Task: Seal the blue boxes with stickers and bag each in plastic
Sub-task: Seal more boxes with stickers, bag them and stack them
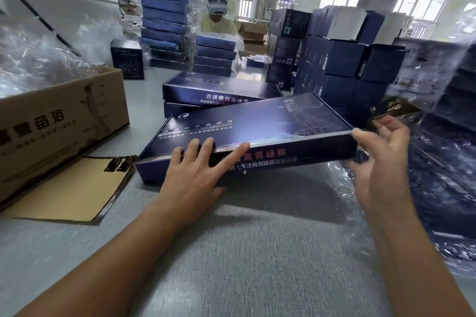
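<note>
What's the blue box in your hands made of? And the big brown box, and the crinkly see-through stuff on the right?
The blue box looks like printed cardboard with a slightly glossy coat: light glares off its lid, and its edges are folded sharp. The brown box is probably plain corrugated cardboard, going by its dull, matte tan face. The crinkly stuff looks like thin clear plastic, wrinkled and sparkling.

Packing workshop: stacked blue boxes [164,26], cardboard carton [61,121], plastic bags [443,188], second worker [217,18] at grey tabletop [257,252].
</note>
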